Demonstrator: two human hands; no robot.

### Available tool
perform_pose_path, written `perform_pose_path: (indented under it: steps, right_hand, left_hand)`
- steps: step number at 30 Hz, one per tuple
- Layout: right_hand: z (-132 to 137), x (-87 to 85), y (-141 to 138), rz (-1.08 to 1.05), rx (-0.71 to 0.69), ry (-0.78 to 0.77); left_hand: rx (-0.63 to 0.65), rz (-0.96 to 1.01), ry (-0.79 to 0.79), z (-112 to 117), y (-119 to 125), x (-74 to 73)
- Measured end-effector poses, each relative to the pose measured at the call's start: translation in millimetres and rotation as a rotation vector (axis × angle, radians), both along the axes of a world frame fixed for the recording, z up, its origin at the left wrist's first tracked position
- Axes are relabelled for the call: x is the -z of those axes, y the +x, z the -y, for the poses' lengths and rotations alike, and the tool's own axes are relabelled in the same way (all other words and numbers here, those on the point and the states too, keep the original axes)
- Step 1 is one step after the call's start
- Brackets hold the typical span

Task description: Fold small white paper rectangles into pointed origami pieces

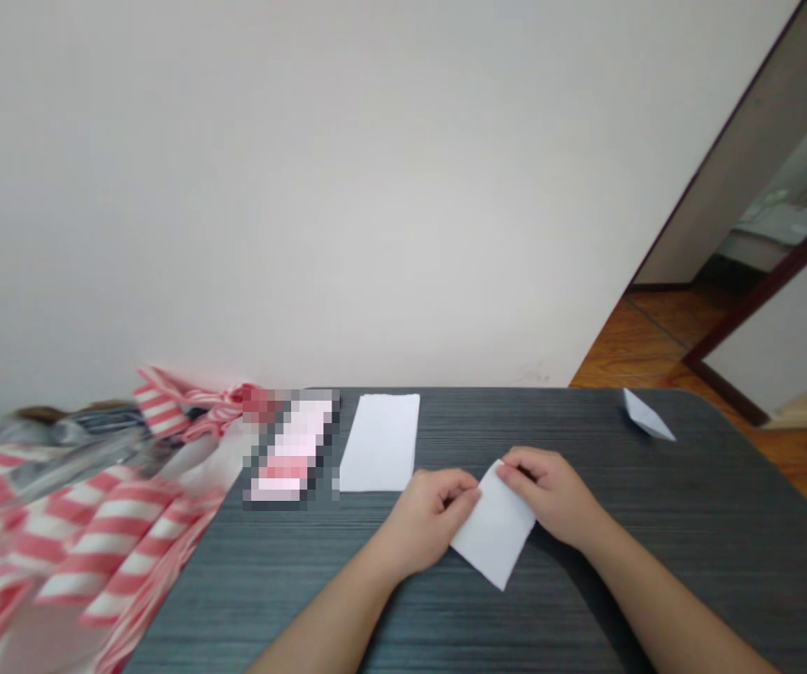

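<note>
Paper [494, 534], seemingly partway through folding, slants over a dark table [270, 562], left hand [426, 524] pinching its left edge, right hand [550, 491] pinching its top corner. 1 folded piece [646, 415] at far right appears finished; flat sheets [381, 442] beyond the left hand look unworked.

And here's the held sheet [494, 538] over the desk [291, 590], left hand [435, 520] on its left side, right hand [548, 491] on its right! Left of the sheet and farther back lies the flat paper [380, 445]; farther left still, a blurred-out item [292, 451]. Right of the sheet and behind, the paper piece [647, 417]. Far left of it, the cloth pile [95, 534]; behind it, the wall [403, 206]!
</note>
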State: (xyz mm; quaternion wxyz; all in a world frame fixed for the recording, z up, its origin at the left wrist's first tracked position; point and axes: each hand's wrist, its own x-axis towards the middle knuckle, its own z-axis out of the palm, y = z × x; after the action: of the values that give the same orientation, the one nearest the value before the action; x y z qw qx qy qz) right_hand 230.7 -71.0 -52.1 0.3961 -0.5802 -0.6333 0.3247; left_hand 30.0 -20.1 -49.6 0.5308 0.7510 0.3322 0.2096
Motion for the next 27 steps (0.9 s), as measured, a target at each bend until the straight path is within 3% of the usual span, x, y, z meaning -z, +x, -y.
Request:
perform_pose_path:
  steps: [5, 8, 21, 27]
  right_hand:
    - [3, 10.7, 1, -0.335, 0.068, -0.135]
    - [3, 15.8, 0, -0.445, 0.021, -0.22]
    - [5, 5.6, -1, -0.451, -0.086, -0.224]
    - [8, 10.3, 3, -0.399, -0.107, -0.174]
  left_hand:
    - [-0.144, 0.13, -0.187, -2, 3, 10.1]
    - [-0.202, 0.188, -0.293, -2, 5, 14.1]
    - [-0.243, 0.245, -0.334, 0, 5, 10.4]
    - [-0.243, 0.285, -0.347, -2, 5, 6.2]
